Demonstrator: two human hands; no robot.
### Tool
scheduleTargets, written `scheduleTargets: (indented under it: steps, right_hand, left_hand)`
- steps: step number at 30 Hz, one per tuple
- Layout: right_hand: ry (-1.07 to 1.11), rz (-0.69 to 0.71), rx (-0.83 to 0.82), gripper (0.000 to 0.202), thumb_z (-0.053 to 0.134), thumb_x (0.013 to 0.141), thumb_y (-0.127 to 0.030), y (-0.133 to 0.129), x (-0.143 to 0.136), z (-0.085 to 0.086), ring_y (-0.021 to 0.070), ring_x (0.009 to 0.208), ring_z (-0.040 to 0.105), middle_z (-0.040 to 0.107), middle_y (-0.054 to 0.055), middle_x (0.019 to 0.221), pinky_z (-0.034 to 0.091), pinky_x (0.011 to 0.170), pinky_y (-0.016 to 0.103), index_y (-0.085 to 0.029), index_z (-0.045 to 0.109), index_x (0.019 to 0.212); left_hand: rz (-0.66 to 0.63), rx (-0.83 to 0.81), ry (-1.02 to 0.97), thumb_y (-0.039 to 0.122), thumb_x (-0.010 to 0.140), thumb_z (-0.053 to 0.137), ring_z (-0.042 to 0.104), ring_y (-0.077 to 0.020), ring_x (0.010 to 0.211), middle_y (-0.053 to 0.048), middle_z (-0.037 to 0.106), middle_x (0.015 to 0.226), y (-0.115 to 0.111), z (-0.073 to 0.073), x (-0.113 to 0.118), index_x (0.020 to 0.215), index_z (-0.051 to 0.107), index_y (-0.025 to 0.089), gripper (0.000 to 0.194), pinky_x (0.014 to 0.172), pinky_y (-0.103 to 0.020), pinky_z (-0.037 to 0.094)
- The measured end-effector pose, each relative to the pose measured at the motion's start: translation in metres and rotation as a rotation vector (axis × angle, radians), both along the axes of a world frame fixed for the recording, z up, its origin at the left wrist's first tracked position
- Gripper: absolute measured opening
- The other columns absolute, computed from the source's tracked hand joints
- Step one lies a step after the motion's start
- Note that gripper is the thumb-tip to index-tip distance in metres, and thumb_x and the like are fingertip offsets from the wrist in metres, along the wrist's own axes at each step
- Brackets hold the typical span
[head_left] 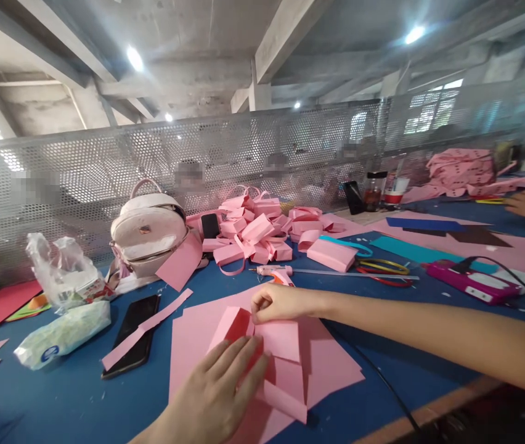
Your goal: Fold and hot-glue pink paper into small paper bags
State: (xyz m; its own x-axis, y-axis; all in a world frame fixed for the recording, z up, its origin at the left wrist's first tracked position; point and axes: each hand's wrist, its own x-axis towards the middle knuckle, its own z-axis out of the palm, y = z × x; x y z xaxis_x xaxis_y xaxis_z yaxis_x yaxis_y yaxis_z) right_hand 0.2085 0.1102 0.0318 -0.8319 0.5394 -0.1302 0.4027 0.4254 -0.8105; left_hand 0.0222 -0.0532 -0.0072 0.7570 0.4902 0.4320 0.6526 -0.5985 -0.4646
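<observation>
Over pink paper point(283, 339), right hand point(274, 302) curled

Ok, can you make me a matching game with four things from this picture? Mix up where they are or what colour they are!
Things:
1. Folded pink paper
2. Phone lying flat
3. Glue gun
4. Backpack

Places and colours:
A. Partly under a thin pink strip
B. Whitish, in front of the metal screen
C. Touched by the left hand and right hand
D. Just beyond the right hand

Right pairs: 1-C, 2-A, 3-D, 4-B
</observation>
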Motion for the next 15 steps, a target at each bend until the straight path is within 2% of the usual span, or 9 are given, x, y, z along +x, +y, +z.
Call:
scheduleTargets:
  steps: [5, 9, 12, 15]
  right_hand:
    - [-0.072, -0.022, 0.015, 0.008, 0.057, 0.072, -0.02, -0.005, 0.001, -0.003, 0.0086, 0.049, 0.039, 0.044, -0.008, 0.05, 0.027, 0.044, 0.021, -0.018, 0.058, 0.064]
    - [-0.07, -0.074, 0.138, 0.016, 0.055, 0.074, -0.018, -0.008, -0.014, -0.014, 0.0082, 0.051, 0.035, 0.038, -0.008, 0.05, 0.025, 0.046, 0.022, -0.019, 0.05, 0.058]
    - [-0.107, -0.077, 0.234, 0.024, 0.057, 0.075, -0.02, -0.01, -0.019, -0.018, 0.0085, 0.05, 0.036, 0.04, -0.007, 0.049, 0.023, 0.047, 0.023, -0.018, 0.047, 0.053]
    - [-0.145, -0.062, 0.353, 0.022, 0.061, 0.073, -0.02, -0.014, -0.017, -0.015, 0.0098, 0.05, 0.041, 0.05, -0.005, 0.051, 0.024, 0.048, 0.025, -0.018, 0.051, 0.054]
  left_hand:
    - [0.023, 0.049, -0.045, 0.012, 0.1, 0.045, 0.07, -0.0244, 0.111, -0.01, 0.076, 0.118, 0.007, -0.006, -0.003, 0.131, 0.063, 0.018, 0.036, 0.107, -0.043, 0.046]
    - [0.1, 0.003, 0.069, 0.011, 0.099, 0.046, 0.069, -0.0261, 0.114, -0.013, 0.076, 0.12, 0.019, 0.008, -0.007, 0.126, 0.067, 0.013, 0.035, 0.109, -0.044, 0.04]
    - [0.173, -0.108, 0.116, 0.013, 0.091, 0.05, 0.065, -0.0318, 0.121, -0.019, 0.069, 0.132, 0.019, 0.019, -0.003, 0.129, 0.065, 0.004, 0.042, 0.112, -0.049, 0.036]
    - [0.242, -0.185, 0.056, 0.025, 0.094, 0.051, 0.068, -0.0329, 0.115, -0.019, 0.071, 0.128, 0.015, 0.015, 0.008, 0.125, 0.069, 0.006, 0.04, 0.115, -0.053, 0.032]
